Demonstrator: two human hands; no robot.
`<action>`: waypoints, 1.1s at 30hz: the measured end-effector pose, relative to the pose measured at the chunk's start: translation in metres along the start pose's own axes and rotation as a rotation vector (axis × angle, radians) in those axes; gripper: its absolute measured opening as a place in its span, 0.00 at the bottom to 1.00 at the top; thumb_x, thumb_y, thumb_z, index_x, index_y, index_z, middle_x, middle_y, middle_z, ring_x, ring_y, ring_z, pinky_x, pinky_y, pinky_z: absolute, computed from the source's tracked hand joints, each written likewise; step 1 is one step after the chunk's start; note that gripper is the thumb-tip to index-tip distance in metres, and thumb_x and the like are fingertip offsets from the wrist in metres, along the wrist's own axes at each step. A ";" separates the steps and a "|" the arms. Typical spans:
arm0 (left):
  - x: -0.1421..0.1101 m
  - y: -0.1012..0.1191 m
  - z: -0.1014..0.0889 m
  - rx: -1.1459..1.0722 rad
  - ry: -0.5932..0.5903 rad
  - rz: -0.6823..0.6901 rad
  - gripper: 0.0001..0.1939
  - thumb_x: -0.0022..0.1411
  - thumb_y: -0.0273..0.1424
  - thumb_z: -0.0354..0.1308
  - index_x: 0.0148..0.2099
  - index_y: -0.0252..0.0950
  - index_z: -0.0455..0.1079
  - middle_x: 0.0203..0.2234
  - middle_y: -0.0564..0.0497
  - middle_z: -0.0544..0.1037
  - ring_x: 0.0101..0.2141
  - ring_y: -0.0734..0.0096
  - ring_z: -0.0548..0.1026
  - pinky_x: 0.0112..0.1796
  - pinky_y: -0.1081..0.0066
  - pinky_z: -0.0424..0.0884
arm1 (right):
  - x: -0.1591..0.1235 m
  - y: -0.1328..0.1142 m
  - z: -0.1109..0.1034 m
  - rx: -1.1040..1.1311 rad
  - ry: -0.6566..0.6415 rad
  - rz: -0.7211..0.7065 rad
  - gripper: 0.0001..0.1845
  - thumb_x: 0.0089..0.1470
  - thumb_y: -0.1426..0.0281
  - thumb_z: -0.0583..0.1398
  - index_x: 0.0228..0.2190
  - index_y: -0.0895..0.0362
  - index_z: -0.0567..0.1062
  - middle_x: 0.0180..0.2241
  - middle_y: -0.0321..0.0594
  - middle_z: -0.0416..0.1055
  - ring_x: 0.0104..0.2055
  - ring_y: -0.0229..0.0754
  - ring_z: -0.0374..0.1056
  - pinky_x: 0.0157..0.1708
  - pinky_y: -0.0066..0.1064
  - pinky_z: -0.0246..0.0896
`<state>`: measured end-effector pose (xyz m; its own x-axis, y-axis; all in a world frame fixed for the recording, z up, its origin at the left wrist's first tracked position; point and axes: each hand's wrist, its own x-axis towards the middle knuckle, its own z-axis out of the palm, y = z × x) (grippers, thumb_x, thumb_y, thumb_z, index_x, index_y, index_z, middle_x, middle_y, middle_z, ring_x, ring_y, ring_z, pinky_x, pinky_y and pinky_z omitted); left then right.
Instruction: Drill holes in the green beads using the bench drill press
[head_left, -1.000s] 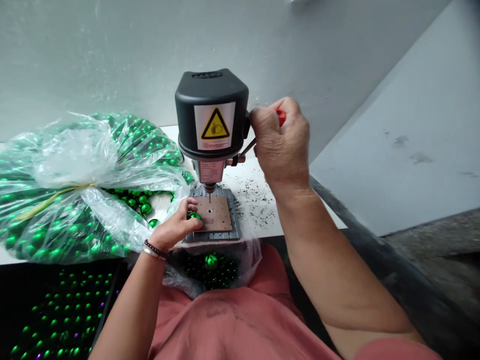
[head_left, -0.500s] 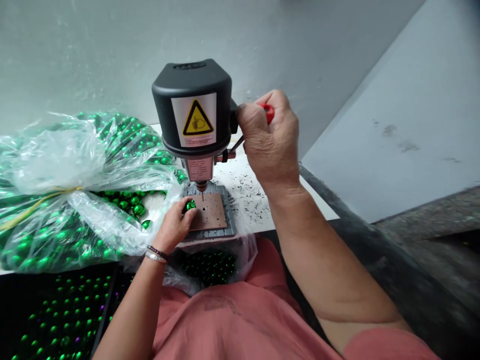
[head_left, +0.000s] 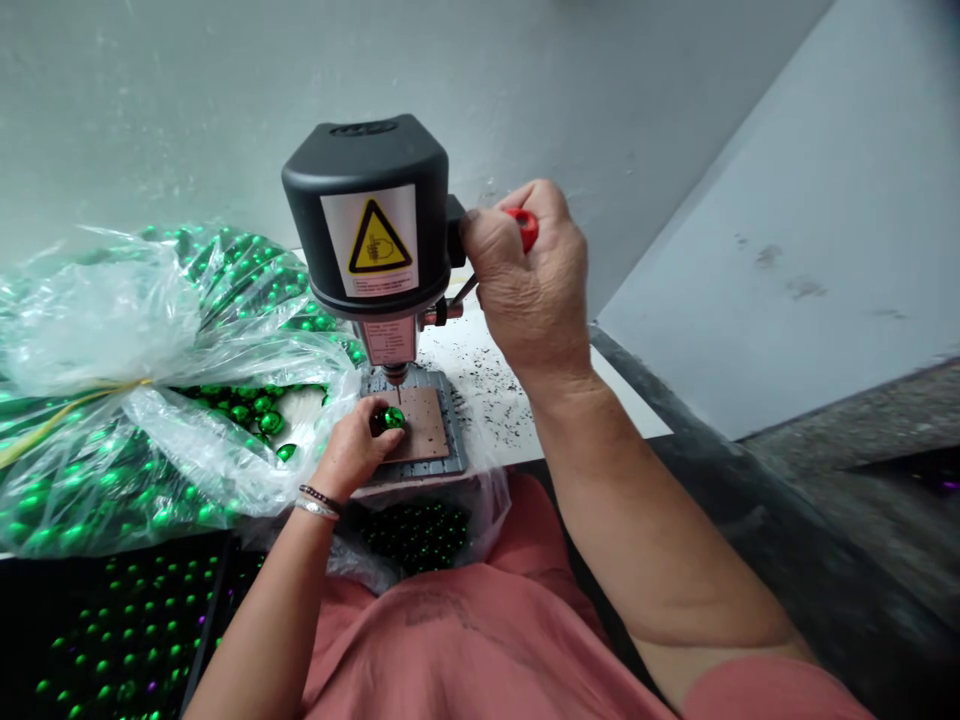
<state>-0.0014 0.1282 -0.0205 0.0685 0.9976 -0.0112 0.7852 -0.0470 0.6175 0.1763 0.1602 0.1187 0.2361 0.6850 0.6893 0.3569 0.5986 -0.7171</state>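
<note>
A shiny green glass ball [head_left: 392, 418] sits under the bit of a small bench drill press [head_left: 365, 215], held by my left hand [head_left: 352, 448] against a brown square plate [head_left: 420, 425]. The thin drill bit [head_left: 398, 393] points down just above and beside the ball, and I cannot tell whether they touch. My right hand [head_left: 527, 280] is closed around the red-tipped feed lever [head_left: 522, 227] on the side of the black drill head. A yellow warning label faces me.
A tied plastic bag of green balls [head_left: 97, 400] lies at the left, with loose balls [head_left: 251, 412] beside it. Black dust [head_left: 480, 395] is scattered on the white bench. Another bag of balls [head_left: 416, 535] sits below its edge, above a dark tray of balls [head_left: 127, 640].
My left hand has moved the green ball from the plate's left edge to just below the bit. My right hand stays on the lever. The whole view has shifted slightly as my head moved.
</note>
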 end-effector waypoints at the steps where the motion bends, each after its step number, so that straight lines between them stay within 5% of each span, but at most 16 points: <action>1: 0.001 0.000 0.000 -0.006 -0.003 0.012 0.18 0.52 0.35 0.57 0.46 0.37 0.68 0.36 0.49 0.77 0.36 0.66 0.74 0.38 0.68 0.68 | 0.000 0.000 0.000 0.003 0.003 0.003 0.16 0.53 0.59 0.54 0.23 0.56 0.56 0.20 0.28 0.51 0.23 0.25 0.49 0.25 0.22 0.50; 19: 0.020 -0.009 0.012 -0.106 0.009 0.052 0.24 0.49 0.31 0.62 0.51 0.37 0.72 0.43 0.47 0.78 0.43 0.64 0.75 0.48 0.66 0.68 | -0.005 -0.002 -0.002 0.003 -0.007 0.007 0.16 0.52 0.60 0.55 0.23 0.55 0.56 0.19 0.27 0.50 0.21 0.25 0.48 0.23 0.22 0.50; 33: 0.016 -0.001 0.014 -0.083 0.023 0.091 0.24 0.50 0.30 0.61 0.51 0.36 0.71 0.47 0.47 0.76 0.47 0.64 0.73 0.51 0.65 0.66 | -0.052 0.004 -0.004 -0.106 0.166 -0.026 0.10 0.48 0.65 0.57 0.25 0.55 0.60 0.20 0.27 0.56 0.20 0.24 0.50 0.20 0.20 0.53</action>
<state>0.0070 0.1431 -0.0324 0.1222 0.9904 0.0651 0.7230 -0.1337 0.6778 0.1696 0.1256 0.0806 0.3681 0.5866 0.7214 0.4561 0.5621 -0.6899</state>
